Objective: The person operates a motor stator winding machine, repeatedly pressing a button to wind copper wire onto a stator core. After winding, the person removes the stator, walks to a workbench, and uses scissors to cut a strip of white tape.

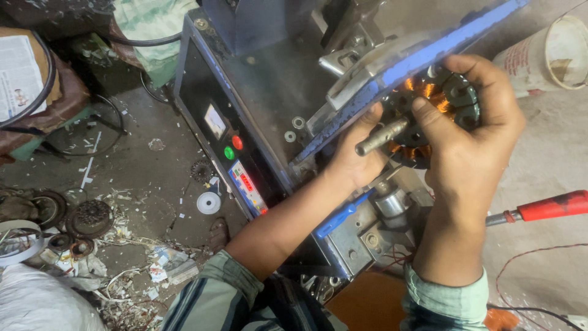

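Observation:
A round dark stator (454, 97) with copper-coloured windings sits at the right side of a grey winding machine (263, 79), with a short metal shaft (381, 136) sticking out of its middle. My right hand (468, 141) wraps over the stator's front and right rim, thumb near the shaft. My left hand (354, 156) grips the stator's left edge from below, fingers behind the shaft. Both forearms in striped sleeves reach up from the bottom edge.
The machine's black front panel (223, 132) carries a small meter, a red and a green button. A red-handled tool (545, 207) lies at the right. A white bucket (551, 55) stands at the top right. Old stators, wire scraps and a tape roll (209, 202) litter the floor at the left.

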